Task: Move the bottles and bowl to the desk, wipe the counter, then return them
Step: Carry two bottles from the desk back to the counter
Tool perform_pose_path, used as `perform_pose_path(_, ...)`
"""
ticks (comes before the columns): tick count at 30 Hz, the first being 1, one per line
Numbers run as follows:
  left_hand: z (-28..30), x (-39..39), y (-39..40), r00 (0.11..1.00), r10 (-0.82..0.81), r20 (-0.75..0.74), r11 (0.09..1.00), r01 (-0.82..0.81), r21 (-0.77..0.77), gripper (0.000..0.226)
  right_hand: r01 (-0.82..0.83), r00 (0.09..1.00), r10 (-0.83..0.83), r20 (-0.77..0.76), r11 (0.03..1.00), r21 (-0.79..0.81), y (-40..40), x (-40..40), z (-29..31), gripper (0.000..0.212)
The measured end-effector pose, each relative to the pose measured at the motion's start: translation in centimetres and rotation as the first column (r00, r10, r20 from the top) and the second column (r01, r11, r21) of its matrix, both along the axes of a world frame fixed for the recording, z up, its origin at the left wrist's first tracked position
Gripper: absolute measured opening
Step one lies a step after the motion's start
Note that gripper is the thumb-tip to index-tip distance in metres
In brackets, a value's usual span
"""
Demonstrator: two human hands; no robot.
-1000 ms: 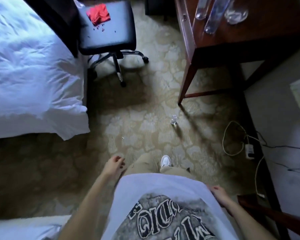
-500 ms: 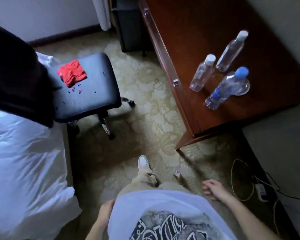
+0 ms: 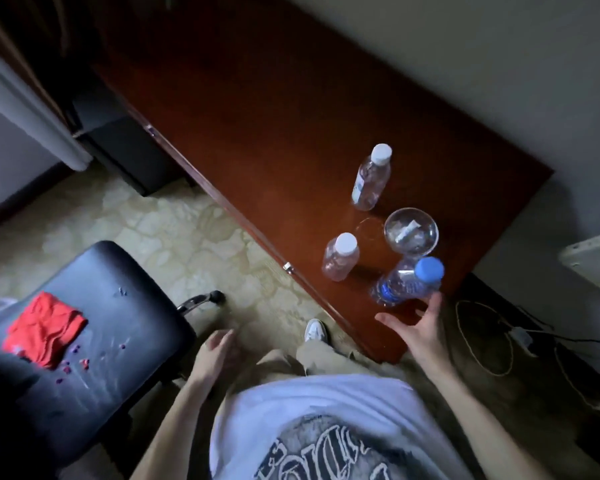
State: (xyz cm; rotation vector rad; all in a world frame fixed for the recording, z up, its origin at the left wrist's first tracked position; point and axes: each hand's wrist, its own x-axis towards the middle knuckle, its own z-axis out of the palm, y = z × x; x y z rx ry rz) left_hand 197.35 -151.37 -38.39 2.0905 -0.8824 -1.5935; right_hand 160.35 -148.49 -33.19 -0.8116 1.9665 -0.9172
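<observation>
overhead, a right hand (image 3: 417,327) reaches, grip spread and empty, toward a blue-capped bottle (image 3: 406,287) near the corner of the glossy wooden counter (image 3: 257,109). beside it stand two white-capped clear bottles and a glass bowl (image 3: 411,232). thin plastic looks light, slick; best held mid-body. left hand (image 3: 215,351) hangs loosely open.

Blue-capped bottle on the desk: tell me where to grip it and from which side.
Grip the blue-capped bottle around its middle, from the near desk corner. It stands closest to that edge, the open right hand is already beside it, and the bowl blocks the far side.
</observation>
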Motion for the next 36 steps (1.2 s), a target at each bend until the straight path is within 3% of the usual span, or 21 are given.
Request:
perform_pose_path(1,1.5,-0.7,-2.4,0.999,-0.051,0.002,0.997,0.051,-0.051,0.016,-0.015,1.0,0.015,-0.002,1.0,-0.019,-0.3,-0.1,-0.1,0.131)
perform_pose_path(3,4.1,-2.9,-8.0,0.973,-0.229,-0.014,0.955,0.222,-0.196,0.038,-0.004,1.0,0.004,0.018,1.0,-0.021,-1.6,-0.2,0.4,0.138)
perform_pose_path(5,6.7,-6.0,-11.9,0.923,-0.384,-0.031,0.881,0.356,-0.31,0.061,-0.003,1.0,0.005,0.027,0.996,-0.093,-2.4,0.1,0.9,0.131)
perform_pose_path(9,8.0,-11.0,-16.1,0.695,-0.719,0.001,0.606,0.627,-0.49,0.104,0.058,0.997,-0.042,0.066,0.964,-0.261,-3.7,1.1,2.2,0.116)
perform_pose_path(12,7.2,-14.6,-17.4,0.5,-0.865,0.042,0.409,0.751,-0.518,0.116,0.148,0.984,-0.117,0.132,0.957,-0.25,-3.7,1.5,2.2,0.096)
perform_pose_path(15,6.6,-17.6,-17.4,0.421,-0.905,0.058,0.363,0.838,-0.407,0.097,0.286,0.955,-0.263,0.137,0.939,-0.19,-3.3,2.2,2.4,0.086)
perform_pose_path(19,6.0,-18.8,-17.5,0.464,-0.871,-0.161,0.491,0.812,-0.316,0.086,0.415,0.906,-0.382,0.181,0.887,-0.201,-3.0,2.5,3.6,0.083)
perform_pose_path(23,8.9,-20.5,-16.9,0.459,-0.851,-0.257,0.524,0.772,-0.359,0.064,0.574,0.818,-0.542,0.191,0.791,-0.212,-0.9,2.6,4.2,0.079)
perform_pose_path(29,11.1,-24.3,-14.4,0.23,-0.896,-0.38,0.386,0.827,-0.409,0.067,0.788,0.612,-0.774,0.164,0.578,-0.213,4.7,3.1,4.7,0.052)
perform_pose_path(36,12.0,-29.0,-4.4,-0.06,-0.894,-0.445,0.131,0.913,-0.386,0.049,0.952,0.301,-0.943,0.145,0.287,-0.106,17.0,6.5,5.4,0.063)
